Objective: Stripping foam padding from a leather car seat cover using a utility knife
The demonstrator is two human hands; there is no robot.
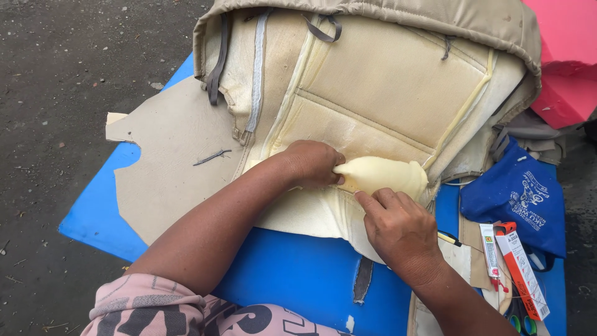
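A beige seat cover (379,81) lies turned inside out on a blue board (298,274), with its pale yellow foam lining showing. A bulging strip of yellow foam (385,175) sticks up at the cover's near edge. My left hand (311,163) grips the left end of that foam strip, fingers curled around it. My right hand (398,227) rests just below the strip, with the fingertips pinching the fabric and foam at its lower edge.
A flat beige fabric piece (168,155) lies on the left of the board. Pink foam blocks (563,56) stand at the back right. A blue cloth bag (516,199), a red and white box (522,267) and scissor handles (519,323) lie at the right. Dark gravel ground (56,93) surrounds the board.
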